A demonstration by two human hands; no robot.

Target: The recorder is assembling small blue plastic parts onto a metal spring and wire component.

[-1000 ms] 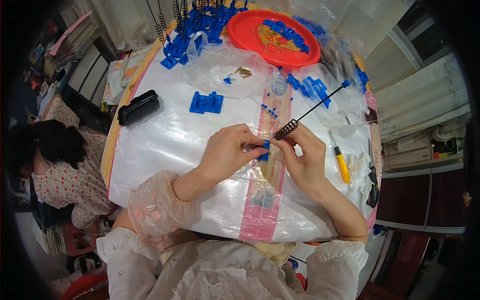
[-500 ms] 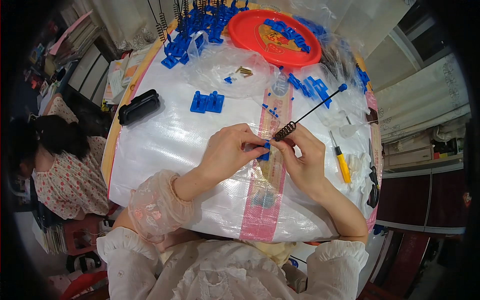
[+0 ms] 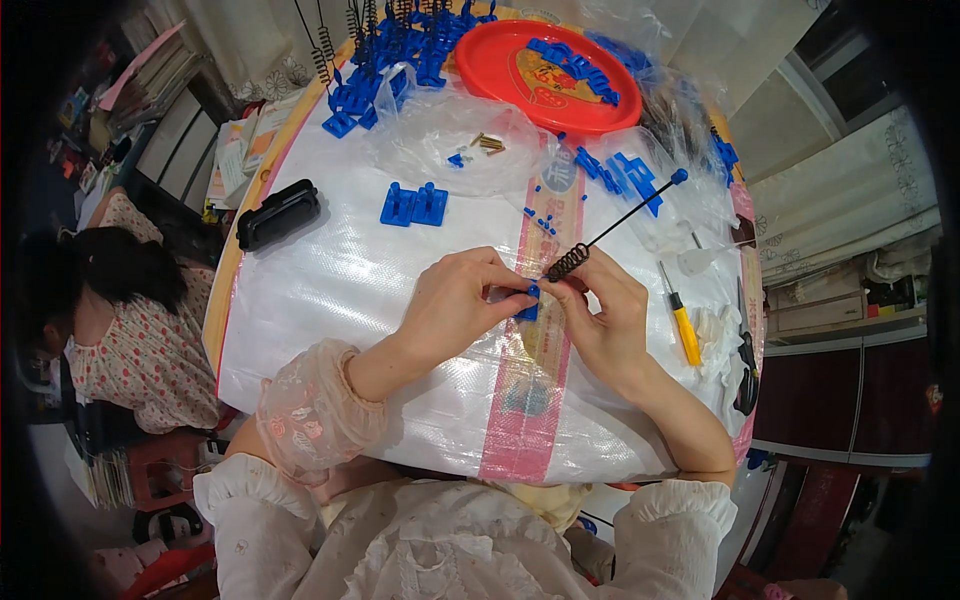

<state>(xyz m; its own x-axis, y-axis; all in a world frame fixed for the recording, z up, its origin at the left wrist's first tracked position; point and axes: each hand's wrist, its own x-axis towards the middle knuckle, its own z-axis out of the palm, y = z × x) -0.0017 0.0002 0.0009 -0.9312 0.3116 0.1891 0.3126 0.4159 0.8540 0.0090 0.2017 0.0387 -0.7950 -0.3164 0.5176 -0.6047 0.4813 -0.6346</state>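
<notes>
Well, mid-frame, the left hand (image 3: 455,298) pinches a blue base (image 3: 529,311) and the right hand (image 3: 612,318) a spring (image 3: 568,262) just beside it; on the desk (image 3: 330,300), a screwdriver (image 3: 685,332) lies at the frame's right, a tray (image 3: 488,80) near its top.

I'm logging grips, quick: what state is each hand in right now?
Left hand: closed, pinching a small blue part.
Right hand: closed, thumb and fingers holding the black spring rod by its coiled end.
</notes>
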